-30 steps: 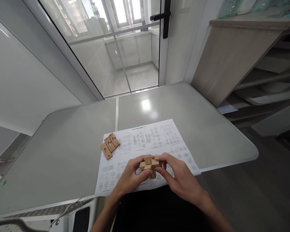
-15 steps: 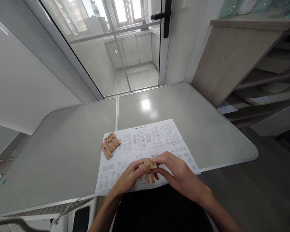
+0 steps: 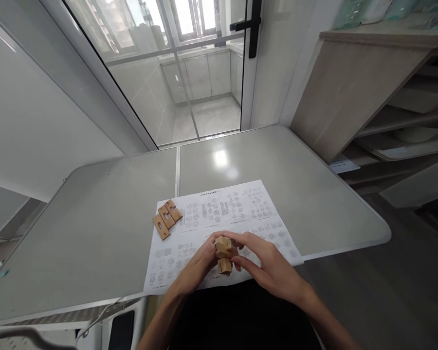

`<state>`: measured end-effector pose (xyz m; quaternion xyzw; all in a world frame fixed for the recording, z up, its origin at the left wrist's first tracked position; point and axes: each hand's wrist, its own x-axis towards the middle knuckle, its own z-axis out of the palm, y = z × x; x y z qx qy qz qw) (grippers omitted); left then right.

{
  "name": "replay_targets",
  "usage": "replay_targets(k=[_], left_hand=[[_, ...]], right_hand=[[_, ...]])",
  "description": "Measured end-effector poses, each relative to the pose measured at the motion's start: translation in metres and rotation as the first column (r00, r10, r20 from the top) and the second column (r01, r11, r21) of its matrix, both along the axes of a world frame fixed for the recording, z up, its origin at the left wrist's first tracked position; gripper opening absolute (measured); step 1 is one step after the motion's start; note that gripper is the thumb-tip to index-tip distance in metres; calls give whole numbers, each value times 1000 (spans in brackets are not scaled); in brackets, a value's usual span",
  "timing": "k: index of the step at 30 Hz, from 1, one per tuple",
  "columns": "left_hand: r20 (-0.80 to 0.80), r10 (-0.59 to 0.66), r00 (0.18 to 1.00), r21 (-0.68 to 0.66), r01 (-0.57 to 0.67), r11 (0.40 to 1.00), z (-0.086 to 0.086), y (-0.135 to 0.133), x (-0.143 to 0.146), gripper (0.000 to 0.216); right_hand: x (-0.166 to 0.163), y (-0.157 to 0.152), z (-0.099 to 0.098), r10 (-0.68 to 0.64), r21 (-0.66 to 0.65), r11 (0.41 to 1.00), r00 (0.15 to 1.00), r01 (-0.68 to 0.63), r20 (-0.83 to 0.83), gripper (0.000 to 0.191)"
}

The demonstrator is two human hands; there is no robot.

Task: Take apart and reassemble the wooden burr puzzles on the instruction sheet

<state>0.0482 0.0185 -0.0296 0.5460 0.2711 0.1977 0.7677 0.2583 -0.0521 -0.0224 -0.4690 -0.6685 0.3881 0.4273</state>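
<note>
A wooden interlocking puzzle [image 3: 225, 249] of light-brown blocks is held over the lower middle of a printed sheet [image 3: 219, 214]. My left hand [image 3: 199, 262] grips its left side, fingers curled behind it. From the right, my right hand [image 3: 264, 257] pinches it between thumb and fingers. One block end juts out at the bottom, toward me. The far sides of the puzzle are hidden by my fingers. Several flat wooden pieces with cut-outs [image 3: 167, 218] lie side by side on the sheet's upper left corner.
The sheet lies on a grey table [image 3: 138, 194] with a seam down it. Beyond the far edge stands a glass door [image 3: 204, 78] with a black handle [image 3: 246, 24]. A wooden shelf unit [image 3: 357, 82] rises at the right. A phone-like dark object [image 3: 121, 330] is below the near edge.
The puzzle has turned a little in my hands, with its lower block shifting slightly left. My left thumb has moved up along its side. The flat pieces stay put.
</note>
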Motion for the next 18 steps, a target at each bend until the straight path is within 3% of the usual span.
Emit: replay_targets(k=[4,10,13,15,18], left_hand=[[-136,16,991,-25,-19,1000,7,-2,1,67],[-123,132,984,-58,-140,988,6,0,-1,52],[-184,210,960,-11,-216,976,6,3,-4,51],[-218,235,947,14,-238,971,8,4,-6,53],[-226,237,945,24,-237,971,13,2,-7,59]], right_hand=[[-1,-2,-9,-90,-52,995,996,89,-14,41],[6,0,-10,-191,-105,978,974,179,-120,33],[13,5,-17,-299,-75,951,954,298,2,29],[16,8,-26,-356,17,934,923,358,143,25],[13,12,-41,-367,137,930,880,341,302,22]])
